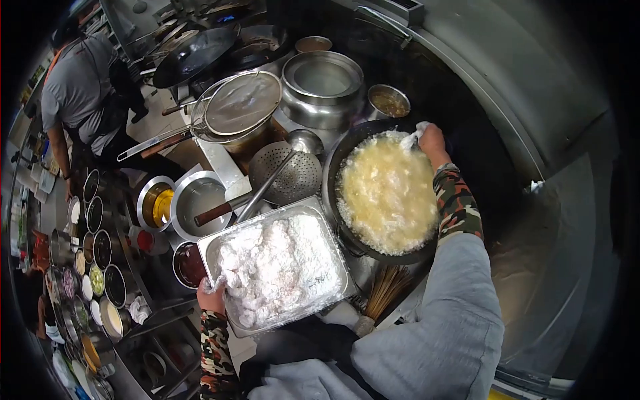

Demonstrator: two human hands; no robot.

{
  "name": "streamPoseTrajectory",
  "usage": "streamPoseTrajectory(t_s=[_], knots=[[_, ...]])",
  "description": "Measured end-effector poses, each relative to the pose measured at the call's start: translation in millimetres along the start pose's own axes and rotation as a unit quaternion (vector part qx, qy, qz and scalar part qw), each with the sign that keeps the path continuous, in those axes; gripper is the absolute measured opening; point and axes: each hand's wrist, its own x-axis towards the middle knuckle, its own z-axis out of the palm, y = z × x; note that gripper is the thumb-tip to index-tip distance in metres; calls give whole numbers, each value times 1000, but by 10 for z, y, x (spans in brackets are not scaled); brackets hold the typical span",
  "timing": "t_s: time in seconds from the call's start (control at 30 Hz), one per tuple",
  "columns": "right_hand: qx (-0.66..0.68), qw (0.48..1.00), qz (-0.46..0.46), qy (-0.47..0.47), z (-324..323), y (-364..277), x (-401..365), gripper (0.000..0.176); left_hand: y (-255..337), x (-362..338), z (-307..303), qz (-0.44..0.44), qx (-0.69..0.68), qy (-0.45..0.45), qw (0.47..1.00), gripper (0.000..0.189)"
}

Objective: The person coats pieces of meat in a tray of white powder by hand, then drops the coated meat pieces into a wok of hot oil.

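My left hand (212, 297), its fingers white with flour, is closed at the left rim of a rectangular metal tray (345, 270). In the tray lie flour-coated food pieces (263, 270) on loose white flour. Over the far right rim of a dark wok (331, 175), my right hand (432, 143) pinches a flour-coated piece (409, 140); floury fingers partly hide its shape. Pale food pieces (387, 190) fry in bubbling oil that fills the wok.
Around the tray are a perforated strainer (273, 167), a ladle (305, 141), a bowl of dark red sauce (181, 263) and a bamboo brush (389, 290). A large steel pot (320, 110) stands behind. Another person (93, 93) is at far left, near a counter of ingredient containers (97, 280).
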Motion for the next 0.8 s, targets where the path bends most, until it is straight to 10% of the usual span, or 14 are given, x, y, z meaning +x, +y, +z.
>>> streamPoseTrajectory(t_s=[0.33,0.47,0.6,0.67,0.8], knots=[[284,948,-138,28,-1197,-981,-169,19,111,-16,33,0,3,-19,1000,21],[417,895,-97,-124,-1285,-1574,-839,18,-254,108,17,-71,130,45,988,39],[257,885,-206,-327,-825,-2225,-1929,20,213,7,70,-35,-34,-7,999,26],[-33,882,-285,-375,-470,-2497,-2363,23,286,-34,84,-16,-15,20,1000,25],[-90,899,-281,-323,720,-2454,-2767,32,88,17,135,-3,-61,5,998,24]])
